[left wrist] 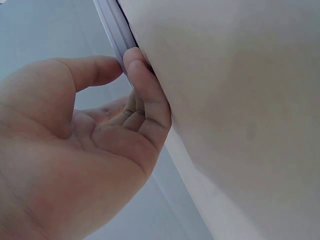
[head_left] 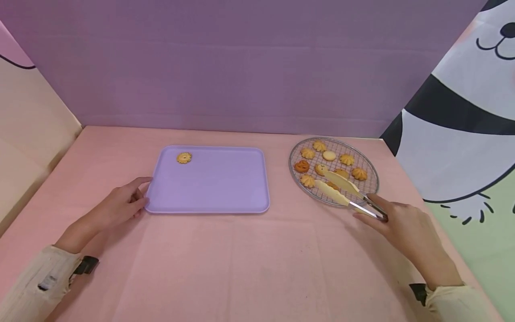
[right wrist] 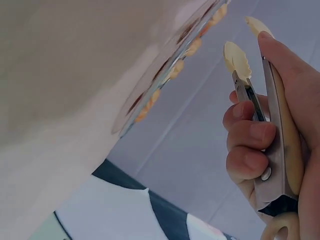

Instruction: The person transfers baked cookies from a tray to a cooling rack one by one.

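Observation:
A lilac tray (head_left: 217,188) lies on the pink cloth, with one ring-shaped cookie (head_left: 184,158) near its far left corner. My left hand (head_left: 122,201) pinches the tray's left edge between thumb and fingers, as the left wrist view (left wrist: 122,70) also shows. In my right hand (head_left: 406,223) is a pair of metal tongs (right wrist: 272,135) with cream tips, the fingers wrapped round the arms. The tong tips (head_left: 331,192) stand apart above the near side of a round wire rack (head_left: 295,176), nothing between them. Several cookies (head_left: 359,174) of differing shapes sit on that rack, some partly covered by the tongs.
Pink cloth (head_left: 225,268) covers the table, including the gap between tray and rack. A purple backdrop (head_left: 241,67) rises behind, and a panel with a panda drawing (head_left: 462,156) stands at the right. A cream panel (head_left: 32,125) borders the left side.

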A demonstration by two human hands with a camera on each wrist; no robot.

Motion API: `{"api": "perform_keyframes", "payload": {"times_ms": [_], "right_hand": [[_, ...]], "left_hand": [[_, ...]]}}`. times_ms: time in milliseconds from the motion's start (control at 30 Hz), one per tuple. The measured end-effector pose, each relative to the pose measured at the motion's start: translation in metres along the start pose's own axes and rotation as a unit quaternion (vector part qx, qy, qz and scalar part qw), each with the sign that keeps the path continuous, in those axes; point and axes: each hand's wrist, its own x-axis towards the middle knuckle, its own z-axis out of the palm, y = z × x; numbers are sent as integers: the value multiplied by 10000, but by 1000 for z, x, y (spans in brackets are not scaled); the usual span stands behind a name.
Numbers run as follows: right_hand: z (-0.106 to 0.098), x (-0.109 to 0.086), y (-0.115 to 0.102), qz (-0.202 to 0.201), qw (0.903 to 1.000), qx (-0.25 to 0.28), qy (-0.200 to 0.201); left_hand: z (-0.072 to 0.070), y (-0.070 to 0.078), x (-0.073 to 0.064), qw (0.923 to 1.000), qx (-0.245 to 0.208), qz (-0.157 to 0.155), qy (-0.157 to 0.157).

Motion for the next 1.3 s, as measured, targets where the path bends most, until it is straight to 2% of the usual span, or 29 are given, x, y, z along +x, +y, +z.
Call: {"api": "perform_keyframes", "payload": {"times_ms": [167,533,733,900,1100,1300], "right_hand": [[-3,6,-13,-327,9991,3,261],[-2,29,-48,-763,9968,-40,239],[3,45,-67,-1209,9922,-47,295],[7,57,-84,-1447,9893,42,164],[11,71,-102,-1980,9796,-12,346],[17,83,-119,-2115,9772,-15,183]], "left_hand": [[-1,1,-1,10000,1,-33,-14],[-2,1,-2,10000,67,-40,-13],[-1,-1,-1,9999,105,-35,14],[-2,-1,-1,9999,118,-35,23],[-1,0,0,10000,85,0,11],[-1,0,1,10000,79,3,-6]]}}
